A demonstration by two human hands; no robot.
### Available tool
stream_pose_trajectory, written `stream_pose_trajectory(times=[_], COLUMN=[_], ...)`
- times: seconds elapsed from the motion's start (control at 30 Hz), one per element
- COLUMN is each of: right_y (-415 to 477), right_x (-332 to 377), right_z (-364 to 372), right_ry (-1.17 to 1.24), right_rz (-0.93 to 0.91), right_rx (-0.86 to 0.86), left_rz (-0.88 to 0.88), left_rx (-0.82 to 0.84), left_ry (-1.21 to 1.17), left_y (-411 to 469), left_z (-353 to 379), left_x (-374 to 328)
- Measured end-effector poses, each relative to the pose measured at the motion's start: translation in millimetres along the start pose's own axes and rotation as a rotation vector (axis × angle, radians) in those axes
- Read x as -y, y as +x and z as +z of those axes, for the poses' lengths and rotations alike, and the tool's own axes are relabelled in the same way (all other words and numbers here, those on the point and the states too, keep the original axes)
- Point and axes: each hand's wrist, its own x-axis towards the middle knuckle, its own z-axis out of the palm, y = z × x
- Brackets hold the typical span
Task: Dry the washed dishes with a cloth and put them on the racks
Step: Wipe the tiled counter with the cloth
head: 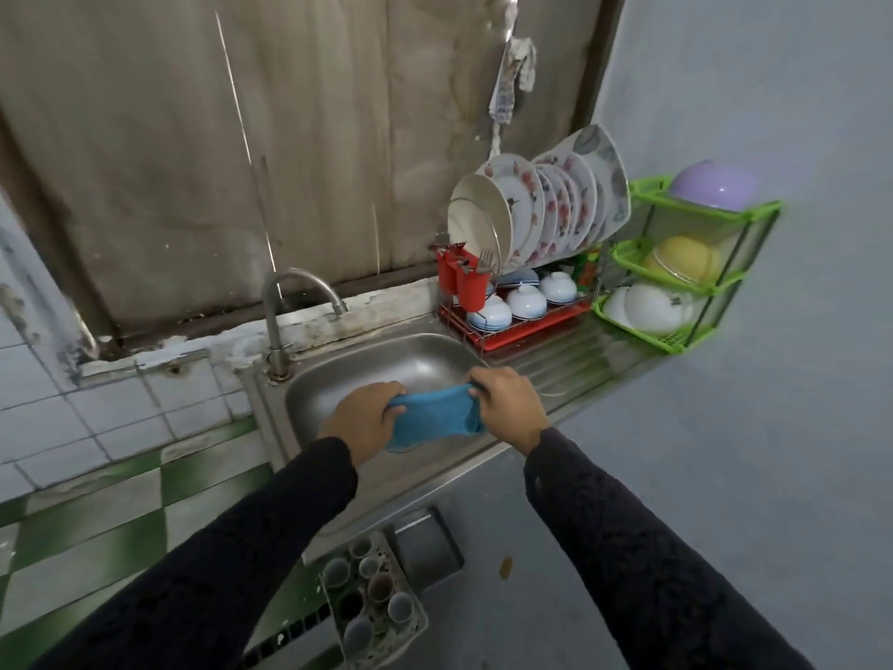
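- L of sink (410, 362): tiled counter (111, 519), green & white checks.
- At sink's back-L corner: tap (273, 331), upright, spout arched over the basin.
- Below sink's front edge, down on the floor: crate (418, 621) w/ several cups.
- Over sink's front part: left hand (365, 418), dark sleeve, fingers clenched round L end of the blue cloth (430, 420).
- Cloth itself: held betw. both hands above sink's front rim, bunched at each end, lower edge sagging.
- Over sink's front-R rim: right hand (507, 403), dark sleeve too, fingers curled tight, grasping cloth's R end.
- High above & R of sink: rag (519, 65) hanging on the wall.
- Just R of sink, on the drainboard: red rack (524, 335). Top tier: plates (546, 205) on edge, mostly floral. Bottom tier: bowls (526, 299), upside down. On the sink-side end: cutlery holder (466, 282) w/ a fork.
- Further R of sink, past the red rack, in the wall corner: green rack (671, 341), 3 shelves. Top: purple bowl (715, 186). Mid: yellow bowl (686, 258). Bottom: white bowls (647, 307). All upside down.
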Motion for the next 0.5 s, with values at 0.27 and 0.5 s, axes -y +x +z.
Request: stream_pose_trajectory(times=[0.27, 0.5], right_y=[25.3, 96.7], right_x=[-98.4, -173.2], right_z=[-1.8, -17.9], right_ry=[0.029, 0.017], right_rz=[0.076, 0.072], right_rx=[-0.045, 0.034], left_rz=[0.005, -0.028], left_rx=[0.033, 0.048], left_ry=[-0.044, -0.092], left_y=[92.7, 183.4], left_z=[64.9, 102.3], left_x=[-25.6, -31.9])
